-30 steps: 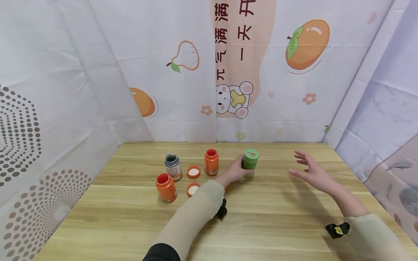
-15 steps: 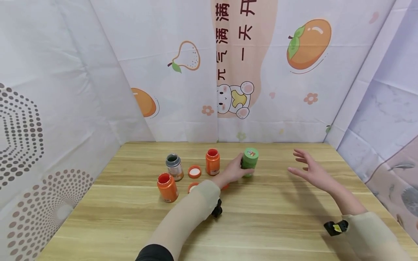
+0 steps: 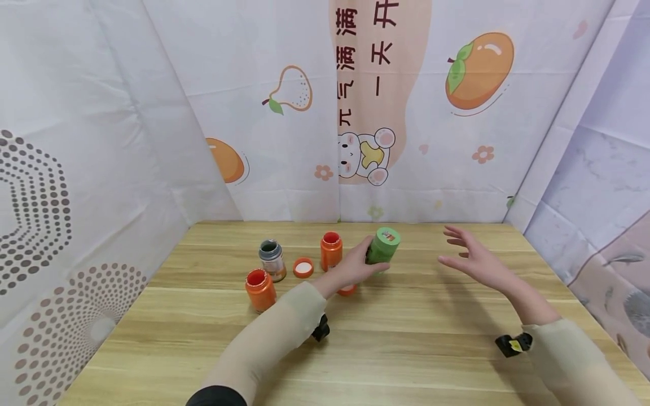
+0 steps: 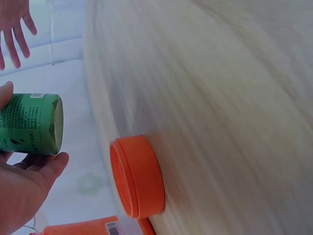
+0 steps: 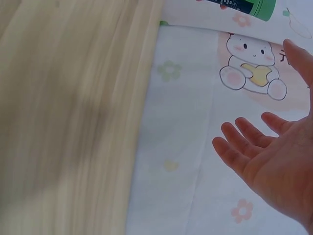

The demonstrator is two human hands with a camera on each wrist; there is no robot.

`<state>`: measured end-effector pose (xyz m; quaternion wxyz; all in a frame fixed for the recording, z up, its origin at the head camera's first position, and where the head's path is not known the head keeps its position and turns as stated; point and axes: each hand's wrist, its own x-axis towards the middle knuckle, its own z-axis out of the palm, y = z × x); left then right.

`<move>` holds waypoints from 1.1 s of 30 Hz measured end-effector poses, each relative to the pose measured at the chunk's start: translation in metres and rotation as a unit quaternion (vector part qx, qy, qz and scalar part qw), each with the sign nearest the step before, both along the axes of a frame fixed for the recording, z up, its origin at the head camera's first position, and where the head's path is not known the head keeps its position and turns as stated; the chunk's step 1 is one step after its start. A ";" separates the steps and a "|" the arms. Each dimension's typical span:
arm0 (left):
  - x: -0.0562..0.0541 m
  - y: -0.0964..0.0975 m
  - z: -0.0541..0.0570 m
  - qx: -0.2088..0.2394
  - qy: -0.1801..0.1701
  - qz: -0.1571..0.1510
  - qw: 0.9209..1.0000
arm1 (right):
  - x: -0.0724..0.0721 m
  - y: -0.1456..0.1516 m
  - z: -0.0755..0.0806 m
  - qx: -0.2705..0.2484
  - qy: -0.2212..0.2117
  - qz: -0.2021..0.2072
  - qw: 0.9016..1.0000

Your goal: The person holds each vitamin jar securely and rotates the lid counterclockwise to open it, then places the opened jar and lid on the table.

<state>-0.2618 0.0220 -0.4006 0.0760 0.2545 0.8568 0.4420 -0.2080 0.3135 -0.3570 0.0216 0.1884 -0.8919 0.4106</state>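
Observation:
My left hand grips a green lidded jar around its side. The jar tilts a little to the right and is lifted off the wooden table. Its base and printed label show on the green jar in the left wrist view. To the right, my right hand hovers over the table with nothing in it. Its fingers are spread and loosely bent in the right wrist view, where the right hand is apart from the jar.
Uncapped jars stand left of the green one: an orange jar, a grey jar and another orange jar. An orange lid lies among them, and another orange lid sits by my left wrist. A printed curtain hangs behind the table.
My left hand has raised the green jar from the table, moving it slightly left and tilting it. The right hand has shifted a little left and up. The left forearm has moved left.

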 end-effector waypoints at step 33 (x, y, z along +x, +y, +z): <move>0.037 -0.056 0.037 -0.049 0.047 -0.033 0.997 | -0.001 -0.068 0.036 0.005 0.016 0.099 0.995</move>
